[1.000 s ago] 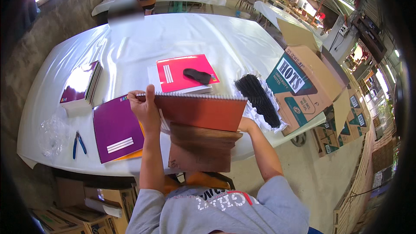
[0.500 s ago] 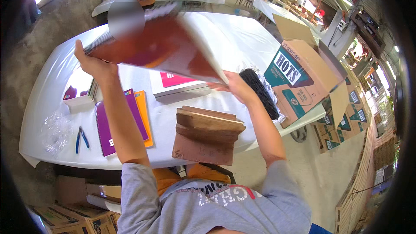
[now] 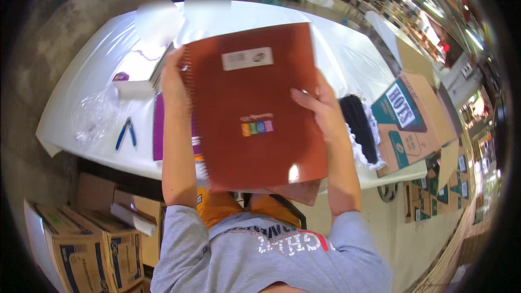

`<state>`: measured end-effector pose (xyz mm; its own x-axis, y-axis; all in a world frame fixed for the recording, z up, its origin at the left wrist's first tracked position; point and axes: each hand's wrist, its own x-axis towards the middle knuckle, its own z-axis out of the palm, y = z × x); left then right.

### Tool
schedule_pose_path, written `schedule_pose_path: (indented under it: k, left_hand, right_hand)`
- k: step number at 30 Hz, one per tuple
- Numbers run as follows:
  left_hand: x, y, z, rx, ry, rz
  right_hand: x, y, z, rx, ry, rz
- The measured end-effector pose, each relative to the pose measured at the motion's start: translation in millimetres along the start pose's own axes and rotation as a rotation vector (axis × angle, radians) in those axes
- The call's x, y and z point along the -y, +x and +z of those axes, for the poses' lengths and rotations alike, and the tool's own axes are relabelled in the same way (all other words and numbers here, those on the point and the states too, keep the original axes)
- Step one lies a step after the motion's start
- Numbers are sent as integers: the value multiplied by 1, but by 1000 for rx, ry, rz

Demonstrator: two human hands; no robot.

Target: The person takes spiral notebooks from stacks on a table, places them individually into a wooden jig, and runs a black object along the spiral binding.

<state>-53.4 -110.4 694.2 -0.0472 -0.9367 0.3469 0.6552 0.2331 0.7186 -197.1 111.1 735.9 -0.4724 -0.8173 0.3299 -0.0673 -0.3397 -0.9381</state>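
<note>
A large reddish-brown spiral notebook [image 3: 255, 89] is held up over the near side of the table, its face toward me and its coil edge on the left. My left hand [image 3: 175, 78] grips that coil edge near the top. At the opposite edge my right hand [image 3: 319, 100] has its thumb on the cover and its other fingers behind. A purple notebook [image 3: 158, 130] shows in part behind my left forearm. One corner of a brown wooden block [image 3: 304, 191] sticks out below the held notebook, which hides the rest.
Blue-handled pliers [image 3: 126, 133] and crumpled clear plastic [image 3: 95, 116] lie on the white-covered table [image 3: 65, 111] at left, near a notebook stack [image 3: 134, 90]. Black binding coils [image 3: 359, 130] and an open carton [image 3: 410, 122] are at right. More cartons [image 3: 84, 255] stand low at left.
The notebook has come down and toward me, turning from a steep tilt to face me. My right thumb now lies on its cover. The view has shifted too.
</note>
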Motion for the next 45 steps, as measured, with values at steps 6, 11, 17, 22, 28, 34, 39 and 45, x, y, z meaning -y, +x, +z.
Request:
schedule_pose_path:
  k: [6,11,17,22,28,34,39,45]
  left_hand:
    - [-4,-12,-39,250,-311,-472]
    - [-2,-15,-47,220,-328,-502]
    - [-18,-21,-46,153,93,-277]
    - [-43,-22,-75,227,-8,-241]
    - [-63,-12,-124,-49,332,-125]
    - [-78,-6,-151,-74,247,-49]
    - [-113,7,-171,213,170,312]
    - [-110,-24,-206,582,1025,-31]
  right_hand:
    - [-14,-15,2,22,-315,-135]
    - [-13,-18,8,-7,-372,-151]
    - [-8,-26,22,262,-869,-574]
    - [-15,-19,41,208,-718,-487]
    - [-25,-5,81,417,-611,-711]
    - [-23,23,92,410,-538,-484]
    - [-38,99,96,347,-574,-672]
    - [-106,107,92,932,-782,-263]
